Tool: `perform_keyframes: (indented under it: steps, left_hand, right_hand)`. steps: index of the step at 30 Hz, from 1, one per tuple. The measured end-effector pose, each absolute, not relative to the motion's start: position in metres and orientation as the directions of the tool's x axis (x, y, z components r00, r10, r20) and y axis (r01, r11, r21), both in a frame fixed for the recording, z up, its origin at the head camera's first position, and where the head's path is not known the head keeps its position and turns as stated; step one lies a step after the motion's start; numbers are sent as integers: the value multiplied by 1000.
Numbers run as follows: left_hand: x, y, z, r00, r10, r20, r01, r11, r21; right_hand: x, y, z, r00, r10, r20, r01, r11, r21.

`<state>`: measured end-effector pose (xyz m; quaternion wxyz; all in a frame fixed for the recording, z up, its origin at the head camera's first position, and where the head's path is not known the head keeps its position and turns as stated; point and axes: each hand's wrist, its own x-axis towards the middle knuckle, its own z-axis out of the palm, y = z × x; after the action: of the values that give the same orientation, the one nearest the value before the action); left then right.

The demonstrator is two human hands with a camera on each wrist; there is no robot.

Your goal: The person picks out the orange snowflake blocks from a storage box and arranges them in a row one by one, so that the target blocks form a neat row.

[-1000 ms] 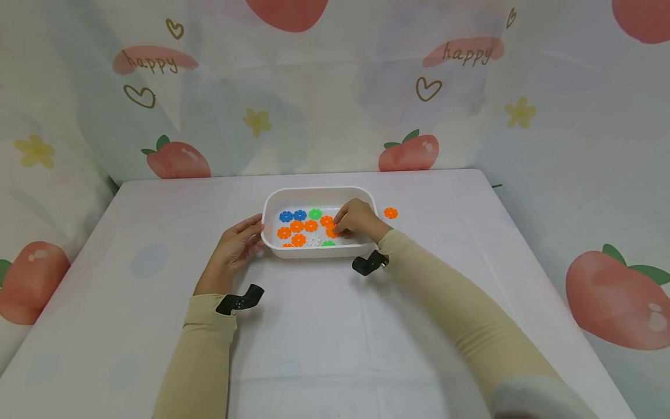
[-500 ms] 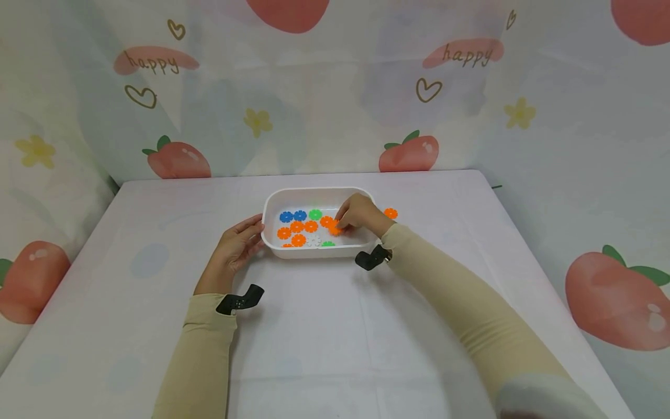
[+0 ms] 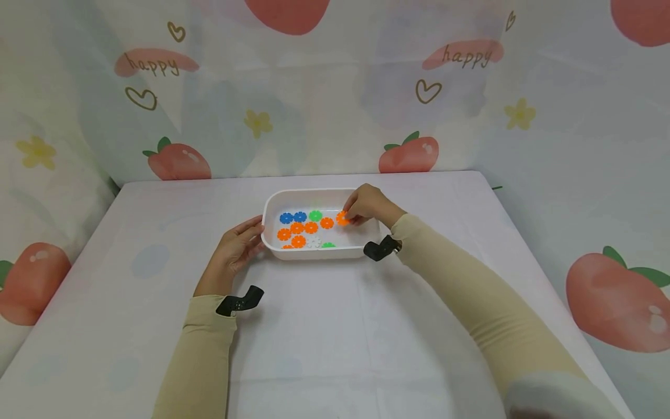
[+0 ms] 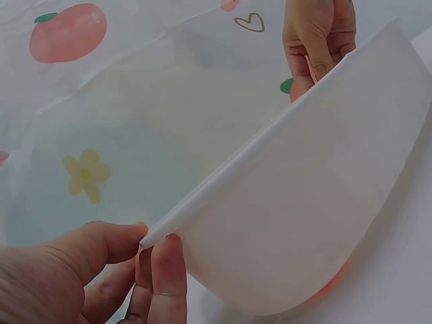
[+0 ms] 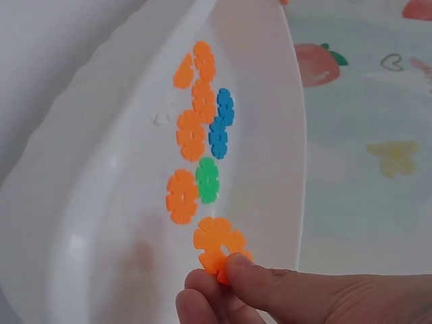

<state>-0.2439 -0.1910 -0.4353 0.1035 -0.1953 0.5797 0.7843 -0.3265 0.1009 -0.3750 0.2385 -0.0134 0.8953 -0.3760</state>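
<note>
We pinch one orange disc (image 3: 342, 219) in right hand (image 3: 368, 205) above tray (image 3: 319, 252) (left hand (image 3: 235, 249) steadies rim); about ten discs left inside.

The tray (image 3: 272, 203) stood at the middle of the desk (image 3: 335, 326), with the left hand (image 3: 232, 250) at its left wall, the right hand (image 3: 369, 205) over its right end pinching one disc (image 3: 342, 219), and the other discs (image 3: 300, 228) lying inside.
</note>
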Motion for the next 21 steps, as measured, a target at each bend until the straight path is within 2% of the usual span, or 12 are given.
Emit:
perform_keyframes:
  steps: [6, 21]
  left_hand:
    - [-244, -190, -435, -890, -81, -448, -406, -302, 862]
    - [-242, -189, -435, -889, -75, -452, -412, -298, 861]
  right_hand:
    - [-325, 106, -362, -867, -215, -449, 201, 674, -711]
    - [-331, 123, -349, -869, -195, -455, 194, 712, -674]
